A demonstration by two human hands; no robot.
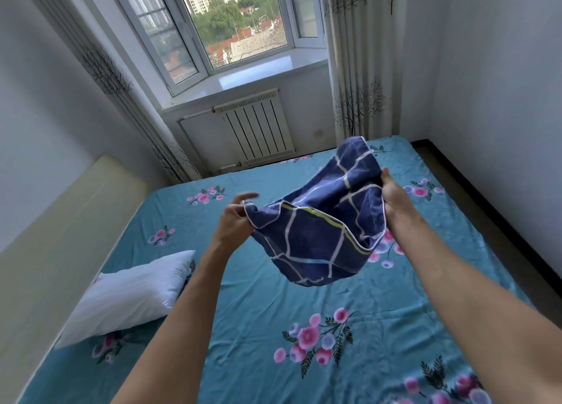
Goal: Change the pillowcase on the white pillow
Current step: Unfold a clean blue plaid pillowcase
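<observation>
pillowcase: the navy one with the white grid lines and a yellow-green stripe [319,233] is up in the air over the bed [273,327], sagging in the middle between both hands

left hand: the left hand [232,221] pinches the near-left edge, with one finger sticking out loose, so it looks like a fairly light grip

right hand: the right hand [393,196] has fingers curled round the right edge, holding a bunch of cloth

white pillow: the bare pillow [130,294] lies on the bed down left, by the headboard [60,236], well apart from the case

how it'll handle: thin, floppy and basically weightless, I'd guess. It won't hold any shape by itself and nothing here can break

where to grab: I'd take the piped rim of the opening, one hand per side, and spread it wide. Can't really tell which edge is the mouth though

pillow itself: looks soft and squashy, so take a corner and feed that in first
</observation>
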